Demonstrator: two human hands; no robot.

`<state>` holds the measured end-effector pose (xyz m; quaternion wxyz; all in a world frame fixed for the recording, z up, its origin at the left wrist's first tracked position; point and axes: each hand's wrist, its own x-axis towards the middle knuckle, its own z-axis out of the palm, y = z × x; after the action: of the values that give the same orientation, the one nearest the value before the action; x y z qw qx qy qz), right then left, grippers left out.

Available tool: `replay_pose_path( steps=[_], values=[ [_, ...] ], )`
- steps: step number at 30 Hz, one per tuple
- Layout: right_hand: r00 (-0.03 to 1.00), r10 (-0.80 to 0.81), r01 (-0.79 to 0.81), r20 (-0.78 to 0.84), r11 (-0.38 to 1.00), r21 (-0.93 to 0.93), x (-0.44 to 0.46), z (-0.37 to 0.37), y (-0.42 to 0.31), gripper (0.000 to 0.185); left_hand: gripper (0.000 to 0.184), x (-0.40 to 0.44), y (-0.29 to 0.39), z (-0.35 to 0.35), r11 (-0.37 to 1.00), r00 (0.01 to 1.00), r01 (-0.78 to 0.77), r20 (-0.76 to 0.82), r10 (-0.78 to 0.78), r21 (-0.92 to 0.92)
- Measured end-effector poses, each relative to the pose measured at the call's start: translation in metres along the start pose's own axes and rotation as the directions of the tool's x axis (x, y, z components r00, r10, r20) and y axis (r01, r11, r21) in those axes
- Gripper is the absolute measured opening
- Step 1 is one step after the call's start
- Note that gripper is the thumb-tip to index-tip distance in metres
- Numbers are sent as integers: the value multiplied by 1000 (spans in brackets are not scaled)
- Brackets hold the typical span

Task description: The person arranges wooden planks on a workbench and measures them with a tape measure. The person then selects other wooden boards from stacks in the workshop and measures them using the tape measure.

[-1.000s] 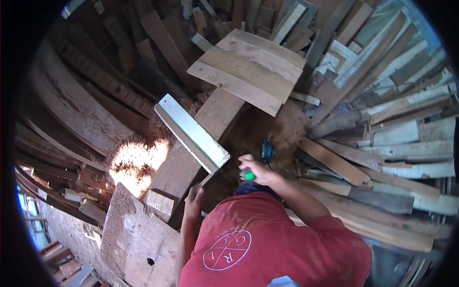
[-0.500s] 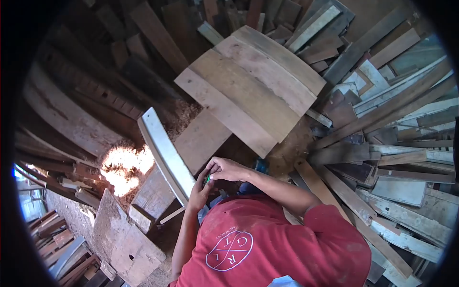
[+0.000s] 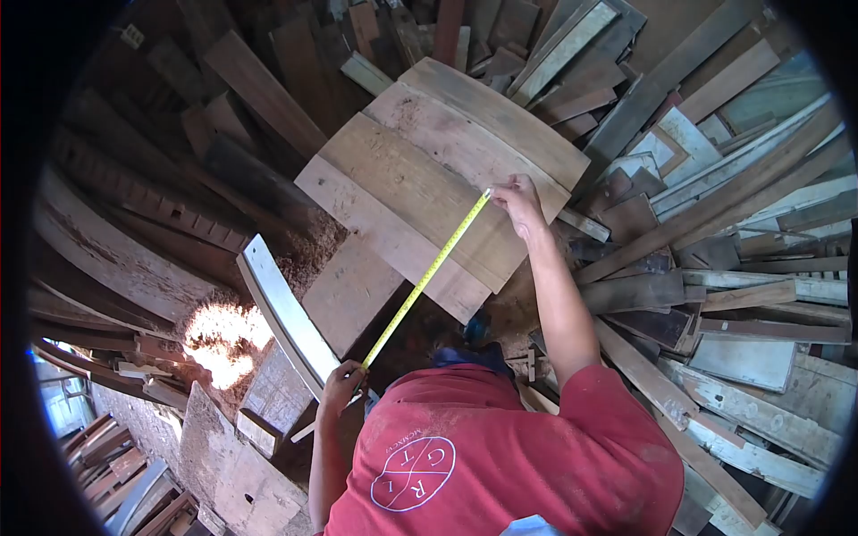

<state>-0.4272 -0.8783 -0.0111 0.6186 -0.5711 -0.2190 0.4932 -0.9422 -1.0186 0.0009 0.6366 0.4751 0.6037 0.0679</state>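
Note:
A yellow tape measure (image 3: 425,282) is stretched slantwise between my two hands. My right hand (image 3: 520,204) pinches the blade's free end over a panel of several joined boards (image 3: 375,147). Down at the lower left, my left hand (image 3: 341,386) is closed around the other end, where the case is mostly hidden by the fingers. Beside that hand lies a long plank with a pale top face (image 3: 290,299). The blade crosses the near edge of the panel; whether it touches the wood I cannot tell.
Another flat board (image 3: 353,290) lies under the panel's left corner. Sunlit wood shavings (image 3: 223,344) cover the floor at left. Stacked planks and offcuts (image 3: 742,357) crowd the right side, and more boards (image 3: 268,94) lean at the back. A large shaving-covered board (image 3: 237,464) stands at lower left.
My hands were together near my body, and have since moved apart. My right hand went up and right, drawing out the yellow blade; my left moved slightly down and left.

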Motion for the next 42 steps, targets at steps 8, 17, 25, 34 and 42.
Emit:
replay_pose_path(
  steps=[8, 17, 25, 34, 42],
  values=[
    [978, 199, -202, -71, 978, -52, -87, -9, 67, 51, 25, 141, 92, 53, 898, 963, -88, -194, 188, 432],
    [920, 354, -368, -165, 928, -61, -216, -47, 123, 41, 29, 303, 213, 118, 955, 996, -29, -77, 54, 296],
    [910, 195, -259, -366, 956, -136, -238, -104, 127, 36, 21, 320, 164, 85, 469, 899, -370, 182, 399, 802],
    [932, 254, -334, -258, 878, -343, -199, -92, 121, 36, 22, 223, 94, 39, 939, 987, -75, -107, 117, 337],
    [989, 124, -147, -82, 737, -659, -160, -73, 126, 32, 21, 228, 75, 32, 887, 974, -145, -93, 205, 438]
  ],
)
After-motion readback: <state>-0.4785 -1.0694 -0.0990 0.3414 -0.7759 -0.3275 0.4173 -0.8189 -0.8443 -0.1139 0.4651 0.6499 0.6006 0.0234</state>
